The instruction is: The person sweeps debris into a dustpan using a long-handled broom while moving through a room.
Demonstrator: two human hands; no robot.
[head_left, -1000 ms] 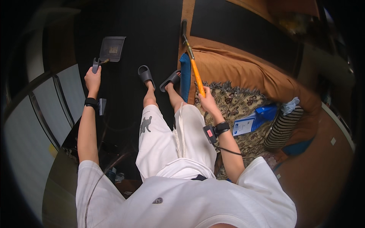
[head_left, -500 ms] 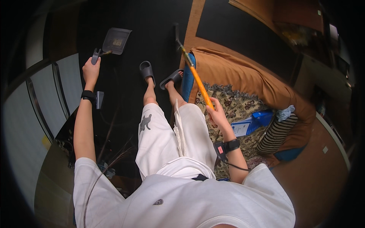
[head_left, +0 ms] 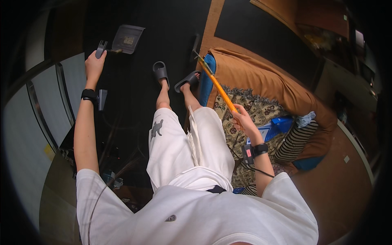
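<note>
left hand (head_left: pixel 94 67) closed round the upright grey handle of a dustpan (head_left: pixel 129 37), arm stretched out forward. right hand (head_left: pixel 243 119) gripping the top end of the orange handle of a broom (head_left: pixel 221 93), fingers wrapped round it, elbow bent. dustpan is out ahead on the left, over the dark floor (head_left: pixel 171 28), with a pale patch in its middle, too small to tell what. cannot tell if the pan touches the floor. broom slants forward and to the left from the right hand, passing in front of the blue corner of the couch; its dark narrow head is near the tan wooden edge (head_left: pixel 210 28). head and pan are well apart, floor between.

black strapped device (head_left: pixel 90 95) on the left wrist, another device (head_left: pixel 248 154) with a cable on the right. grey slippers (head_left: pixel 160 70) on both feet, between pan and couch. white shorts (head_left: pixel 171 143), dark print on one leg, pale drawstring hanging. white t-shirt (head_left: pixel 196 216).

to the right: couch with brown cover (head_left: pixel 261 75), patterned fringed cloth (head_left: pixel 261 107) on the seat, blue and white package (head_left: pixel 281 125), striped cushion (head_left: pixel 297 141), light blue cloth (head_left: pixel 306 119) on top of the cushion. far left: whitish panels (head_left: pixel 41 130) with dark strips.
</note>
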